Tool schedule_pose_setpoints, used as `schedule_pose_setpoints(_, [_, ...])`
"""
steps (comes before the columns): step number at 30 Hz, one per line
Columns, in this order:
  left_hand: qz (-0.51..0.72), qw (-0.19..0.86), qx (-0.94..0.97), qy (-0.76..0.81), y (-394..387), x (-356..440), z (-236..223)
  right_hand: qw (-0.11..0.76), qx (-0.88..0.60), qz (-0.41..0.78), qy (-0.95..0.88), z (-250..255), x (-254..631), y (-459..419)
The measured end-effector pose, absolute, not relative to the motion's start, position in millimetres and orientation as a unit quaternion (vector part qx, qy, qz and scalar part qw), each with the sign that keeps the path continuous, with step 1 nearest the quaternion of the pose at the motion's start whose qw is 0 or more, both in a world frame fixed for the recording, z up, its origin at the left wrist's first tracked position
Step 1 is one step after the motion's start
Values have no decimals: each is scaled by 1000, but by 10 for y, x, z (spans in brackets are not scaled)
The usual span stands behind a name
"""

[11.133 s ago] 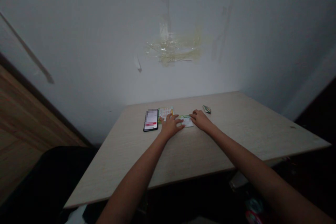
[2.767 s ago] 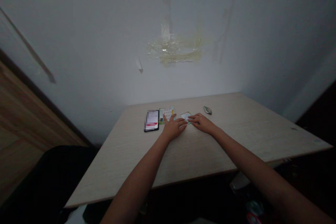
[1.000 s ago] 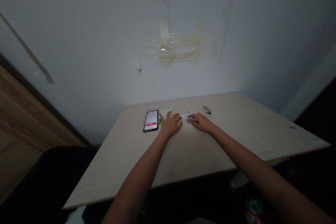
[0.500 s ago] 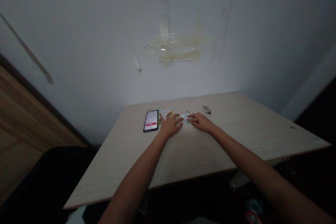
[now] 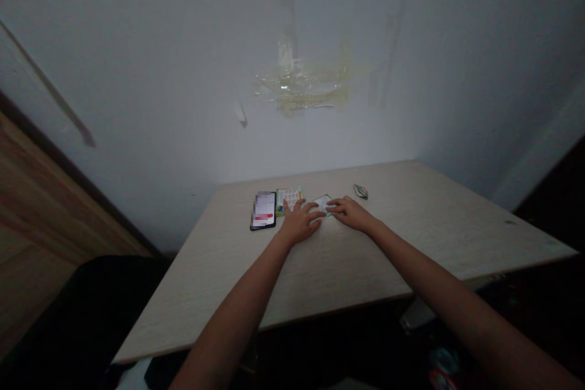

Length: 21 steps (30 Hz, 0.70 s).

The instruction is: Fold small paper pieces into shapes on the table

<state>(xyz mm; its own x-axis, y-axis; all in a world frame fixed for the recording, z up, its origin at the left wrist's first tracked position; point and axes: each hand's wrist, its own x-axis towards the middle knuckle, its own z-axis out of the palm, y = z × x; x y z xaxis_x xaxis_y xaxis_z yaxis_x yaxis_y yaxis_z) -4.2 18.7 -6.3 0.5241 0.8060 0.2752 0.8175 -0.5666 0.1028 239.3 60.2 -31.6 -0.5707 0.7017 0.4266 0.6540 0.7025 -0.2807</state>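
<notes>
A small printed sheet of paper (image 5: 323, 201), whitish with green edges, lies flat on the table between my hands. My left hand (image 5: 300, 223) has its fingers spread, the fingertips at the sheet's left edge. From the other side, my right hand (image 5: 351, 213) grips the sheet's right edge with its fingers close together, covering that part. Partly under the left fingers and behind them is a colourful printed booklet or card (image 5: 289, 197). Just left of it lies a smartphone (image 5: 263, 211) with its screen lit.
A small folded printed piece (image 5: 360, 191) sits on the pale wooden table (image 5: 219, 280), behind my right hand. The wall (image 5: 183, 73) with old tape (image 5: 311, 88) rises behind the table. A dark object (image 5: 91, 304) stands at the left.
My left hand has shifted slightly right and its fingers reach further over the small sheet's left side, showing more of the booklet. My right hand has barely moved.
</notes>
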Motion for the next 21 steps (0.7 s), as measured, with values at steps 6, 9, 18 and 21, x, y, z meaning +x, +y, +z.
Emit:
schedule_pose_setpoints(6, [-134, 4, -888, -440, 144, -14, -36, 253, -384, 51, -886, -316, 2395, 606])
schedule_pose_setpoints(9, [-137, -4, -888, -439, 120, -5, -24, 252, -388, 54, -885, -323, 2398, 609])
schedule_pose_setpoints(18, [-147, -27, -883, -444, 99, -5, 4, 265, -381, 53, -884, -319, 2404, 592])
schedule_pose_setpoints(21, [-148, -35, -884, -443, 108, -1, -2, 264, -384, 50, -884, -313, 2401, 589])
